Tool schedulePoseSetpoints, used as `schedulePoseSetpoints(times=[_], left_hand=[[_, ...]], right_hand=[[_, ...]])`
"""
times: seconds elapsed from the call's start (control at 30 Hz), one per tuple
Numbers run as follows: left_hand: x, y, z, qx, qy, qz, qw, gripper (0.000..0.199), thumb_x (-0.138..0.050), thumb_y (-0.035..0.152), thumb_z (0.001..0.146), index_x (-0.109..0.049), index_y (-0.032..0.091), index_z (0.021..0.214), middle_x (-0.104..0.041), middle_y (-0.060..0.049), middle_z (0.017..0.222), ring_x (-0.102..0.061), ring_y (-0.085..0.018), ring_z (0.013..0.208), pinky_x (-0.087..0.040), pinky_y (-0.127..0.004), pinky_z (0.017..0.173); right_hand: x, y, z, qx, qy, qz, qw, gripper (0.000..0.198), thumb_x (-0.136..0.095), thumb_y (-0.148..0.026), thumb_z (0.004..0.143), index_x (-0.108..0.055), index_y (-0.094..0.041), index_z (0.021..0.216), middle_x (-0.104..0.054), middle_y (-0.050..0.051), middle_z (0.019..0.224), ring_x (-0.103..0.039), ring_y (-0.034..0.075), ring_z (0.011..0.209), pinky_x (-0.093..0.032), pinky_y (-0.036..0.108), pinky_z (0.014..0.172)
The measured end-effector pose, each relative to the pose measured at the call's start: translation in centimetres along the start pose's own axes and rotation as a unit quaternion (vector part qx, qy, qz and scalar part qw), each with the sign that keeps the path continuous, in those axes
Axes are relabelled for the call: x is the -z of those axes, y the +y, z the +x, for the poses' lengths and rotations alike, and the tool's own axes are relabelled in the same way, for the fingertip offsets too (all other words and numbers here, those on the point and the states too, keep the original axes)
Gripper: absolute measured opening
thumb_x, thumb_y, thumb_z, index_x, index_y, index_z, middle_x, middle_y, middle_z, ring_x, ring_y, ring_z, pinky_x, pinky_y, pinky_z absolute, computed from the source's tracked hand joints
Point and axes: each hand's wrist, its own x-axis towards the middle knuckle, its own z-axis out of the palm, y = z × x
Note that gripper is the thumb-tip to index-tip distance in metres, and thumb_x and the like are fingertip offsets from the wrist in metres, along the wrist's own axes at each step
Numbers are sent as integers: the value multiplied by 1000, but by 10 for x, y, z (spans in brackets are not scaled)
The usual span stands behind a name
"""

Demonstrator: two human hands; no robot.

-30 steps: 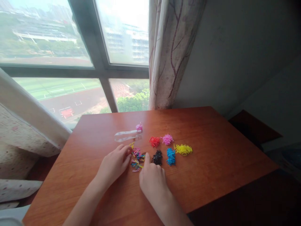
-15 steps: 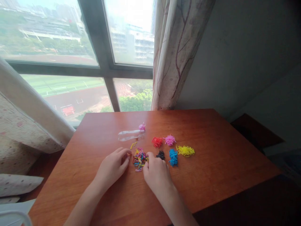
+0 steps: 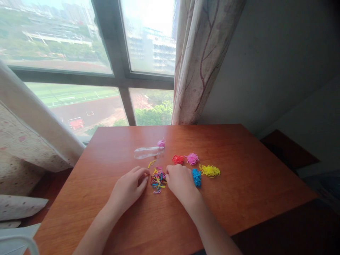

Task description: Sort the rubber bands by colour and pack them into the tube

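Observation:
A mixed pile of small coloured rubber bands [image 3: 158,179] lies on the wooden table between my hands. My left hand [image 3: 130,184] rests at the pile's left edge, fingers curved, with a gap between thumb and forefinger and nothing visible in it. My right hand [image 3: 182,184] is at the right edge, its fingers curled and pressed together; their tips are mostly hidden, so what they hold cannot be made out. Beyond it sit sorted heaps: red bands [image 3: 177,159], pink bands [image 3: 192,158], yellow bands [image 3: 210,170] and blue bands [image 3: 196,176], the last partly covered by my right hand.
A clear plastic container [image 3: 147,152] lies behind the mixed pile, with a pink piece [image 3: 161,143] at its right end. Two loose yellow bands [image 3: 151,163] lie in front of it. The table [image 3: 239,148] meets a window [image 3: 122,81] and a curtain [image 3: 196,71].
My right hand has shifted right and slightly up, away from the mixed pile, and now covers the small black heap. My left hand has stayed almost in place.

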Motion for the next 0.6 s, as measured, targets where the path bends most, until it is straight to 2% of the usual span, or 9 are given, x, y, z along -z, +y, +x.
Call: schedulePoseSetpoints(times=[0.6], left_hand=[[-2,-2,0,6,-6,13,1000,21,-44,32,91,-63,26,97,-67,-1,95,-64,-19,79,-44,-26,70]], right_hand=[[2,-4,8,13,-6,2,1000,19,-55,-18,88,-74,-17,90,-75,14,88,-72,26,84,-52,30,69]])
